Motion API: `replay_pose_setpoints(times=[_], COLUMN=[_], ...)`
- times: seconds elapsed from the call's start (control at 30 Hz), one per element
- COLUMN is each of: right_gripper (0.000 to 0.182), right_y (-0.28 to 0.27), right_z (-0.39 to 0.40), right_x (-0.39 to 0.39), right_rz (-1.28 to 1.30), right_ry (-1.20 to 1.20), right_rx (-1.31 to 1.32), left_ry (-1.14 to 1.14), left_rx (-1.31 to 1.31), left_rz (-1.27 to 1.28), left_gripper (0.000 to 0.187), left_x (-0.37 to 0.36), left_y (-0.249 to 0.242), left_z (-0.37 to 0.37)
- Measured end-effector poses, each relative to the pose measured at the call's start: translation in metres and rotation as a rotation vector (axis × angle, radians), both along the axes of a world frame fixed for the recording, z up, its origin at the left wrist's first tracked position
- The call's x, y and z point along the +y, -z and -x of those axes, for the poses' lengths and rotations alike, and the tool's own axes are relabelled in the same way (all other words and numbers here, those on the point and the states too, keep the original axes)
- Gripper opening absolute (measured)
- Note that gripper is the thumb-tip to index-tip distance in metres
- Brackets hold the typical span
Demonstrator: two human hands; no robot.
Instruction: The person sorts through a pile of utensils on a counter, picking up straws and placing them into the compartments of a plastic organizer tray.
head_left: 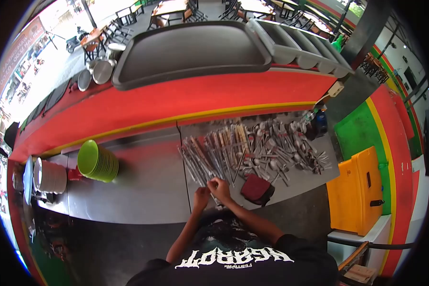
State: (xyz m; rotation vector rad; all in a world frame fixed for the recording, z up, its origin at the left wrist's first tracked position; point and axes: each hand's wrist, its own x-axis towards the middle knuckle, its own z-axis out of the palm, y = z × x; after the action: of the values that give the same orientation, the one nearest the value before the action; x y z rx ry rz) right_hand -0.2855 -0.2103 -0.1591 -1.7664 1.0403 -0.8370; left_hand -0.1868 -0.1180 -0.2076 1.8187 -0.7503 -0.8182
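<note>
Both my hands meet at the front edge of the metal table, below wrapped cutlery bundles (202, 155). My left hand (201, 196) has its fingers curled in a pinch; whatever it holds is too small to make out. Touching or nearly touching it, my right hand (218, 188) is also closed, its fingertips pressed together over something I cannot make out. A dark red cloth pouch (256, 188) lies right of my right hand. Beyond it spreads a pile of loose spoons and forks (281, 148).
Stacked green bowls (94, 161) and white plates (50, 176) stand on the left of the metal table (143, 190). A red ledge (200, 95) behind carries a black tray (190, 50) and a grey compartment holder (298, 45). A yellow box (355, 190) is at the right.
</note>
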Motion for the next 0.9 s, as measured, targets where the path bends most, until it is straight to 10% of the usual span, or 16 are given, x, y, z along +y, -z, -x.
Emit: replay_pose_setpoints(times=[0.9], right_gripper=[0.037], right_y=[0.019], right_z=[-0.06], right_x=[0.031], right_rz=[0.332], right_ry=[-0.023], right_rx=[0.493], left_ry=[-0.089], left_rx=[-0.307], left_rz=[-0.093], left_gripper=[0.018], left_x=[-0.065], left_y=[0.002], left_z=[-0.103])
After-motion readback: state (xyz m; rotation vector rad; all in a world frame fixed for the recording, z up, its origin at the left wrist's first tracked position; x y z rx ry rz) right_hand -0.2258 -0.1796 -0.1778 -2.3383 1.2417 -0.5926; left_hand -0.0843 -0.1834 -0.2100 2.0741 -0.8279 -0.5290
